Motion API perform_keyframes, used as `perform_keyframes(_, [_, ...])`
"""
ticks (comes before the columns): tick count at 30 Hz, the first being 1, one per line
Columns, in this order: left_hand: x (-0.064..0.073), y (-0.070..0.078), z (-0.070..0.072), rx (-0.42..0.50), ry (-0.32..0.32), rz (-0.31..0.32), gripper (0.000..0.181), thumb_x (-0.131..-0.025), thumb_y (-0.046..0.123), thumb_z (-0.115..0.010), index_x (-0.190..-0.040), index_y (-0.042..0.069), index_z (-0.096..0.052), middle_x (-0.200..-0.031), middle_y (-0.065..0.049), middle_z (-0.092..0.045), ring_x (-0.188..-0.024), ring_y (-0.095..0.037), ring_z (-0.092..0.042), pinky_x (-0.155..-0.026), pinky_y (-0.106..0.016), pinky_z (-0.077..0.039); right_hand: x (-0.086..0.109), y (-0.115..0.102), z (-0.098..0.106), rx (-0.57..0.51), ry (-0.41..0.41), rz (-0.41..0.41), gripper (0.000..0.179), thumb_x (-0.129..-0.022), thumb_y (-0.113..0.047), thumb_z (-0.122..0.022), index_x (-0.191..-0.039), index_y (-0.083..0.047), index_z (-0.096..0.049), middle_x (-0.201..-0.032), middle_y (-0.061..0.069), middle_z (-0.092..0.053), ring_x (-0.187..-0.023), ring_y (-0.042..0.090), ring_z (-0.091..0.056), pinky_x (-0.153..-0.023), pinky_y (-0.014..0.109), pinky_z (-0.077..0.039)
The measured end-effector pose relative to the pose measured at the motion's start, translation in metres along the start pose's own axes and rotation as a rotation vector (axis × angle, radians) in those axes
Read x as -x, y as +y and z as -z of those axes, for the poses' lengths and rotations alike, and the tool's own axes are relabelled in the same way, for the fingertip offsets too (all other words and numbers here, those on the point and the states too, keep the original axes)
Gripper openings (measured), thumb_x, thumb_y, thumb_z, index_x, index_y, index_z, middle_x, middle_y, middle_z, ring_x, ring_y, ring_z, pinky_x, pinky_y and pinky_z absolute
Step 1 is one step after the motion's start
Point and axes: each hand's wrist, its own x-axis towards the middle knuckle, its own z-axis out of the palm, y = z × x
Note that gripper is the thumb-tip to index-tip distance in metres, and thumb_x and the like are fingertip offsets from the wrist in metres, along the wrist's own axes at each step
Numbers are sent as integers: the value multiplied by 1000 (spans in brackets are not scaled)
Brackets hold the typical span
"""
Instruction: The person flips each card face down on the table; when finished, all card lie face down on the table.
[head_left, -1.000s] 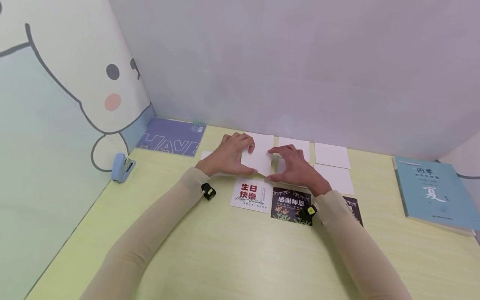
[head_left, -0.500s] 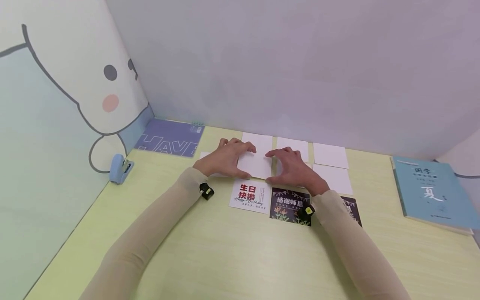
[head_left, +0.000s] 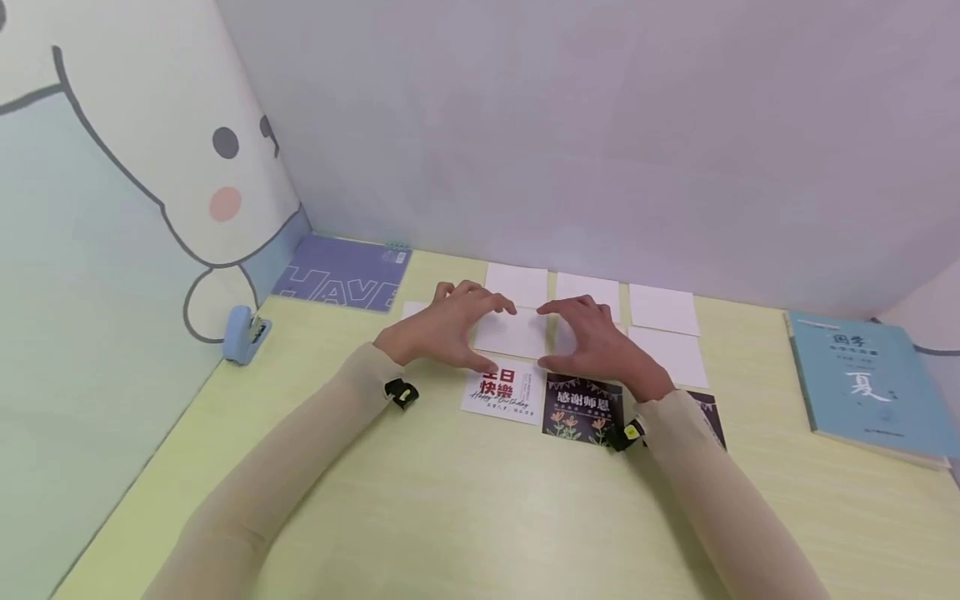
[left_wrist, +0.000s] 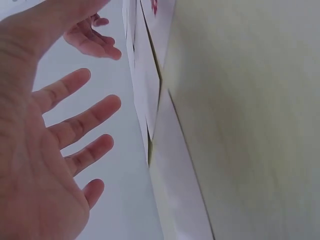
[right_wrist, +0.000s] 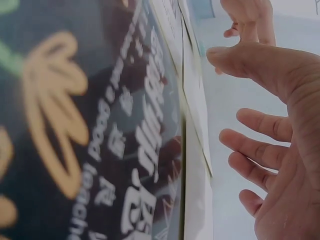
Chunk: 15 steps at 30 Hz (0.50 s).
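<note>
A blank white card (head_left: 512, 333) lies on the table between my hands, just behind a birthday card (head_left: 506, 398) with red characters. My left hand (head_left: 450, 327) hovers at its left side, fingers spread and thumb over the birthday card. On the other side my right hand (head_left: 597, 343) curves loosely above another white card (head_left: 564, 337), which it partly hides. In the left wrist view, the left fingers (left_wrist: 82, 125) hold nothing. The right fingers (right_wrist: 257, 147) are likewise bare in the right wrist view. A dark card with flowers (head_left: 577, 408) lies below my right hand.
Three white cards, one at the back left (head_left: 517, 283), line the wall edge. More white cards (head_left: 669, 357) and a dark card (head_left: 708, 417) lie rightward. A blue book (head_left: 870, 387) is at far right; a purple notebook (head_left: 341, 275) and blue stapler (head_left: 243, 335) are left.
The white card between my hands has come down flat into the middle row, uncovering the back card. Both hands have let go; the left has drawn back slightly toward me and leftward.
</note>
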Motion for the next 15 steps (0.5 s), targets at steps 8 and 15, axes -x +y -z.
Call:
perform_keyframes(8, [15,26,-4,-7,-42,-28,87,-76,48,-93,-151,30,-53,-145,3,-66,-145,-27,-40,-115,-61,-18,20,-8,1,-46,-14,28,76,-86,-35,-88,-150,-9,-57,-153,11,-62,-141,37,-46,-112,60,-29])
perform_keyframes(15, [28,38,-12,-49,-118,14,92,-73,49,-95,-152,37,-49,-139,5,-65,-145,-22,-39,-116,-63,-17,40,-18,-4,-40,-27,83,70,-88,-33,-87,-147,-7,-59,-146,9,-67,-138,36,-50,-108,58,-32])
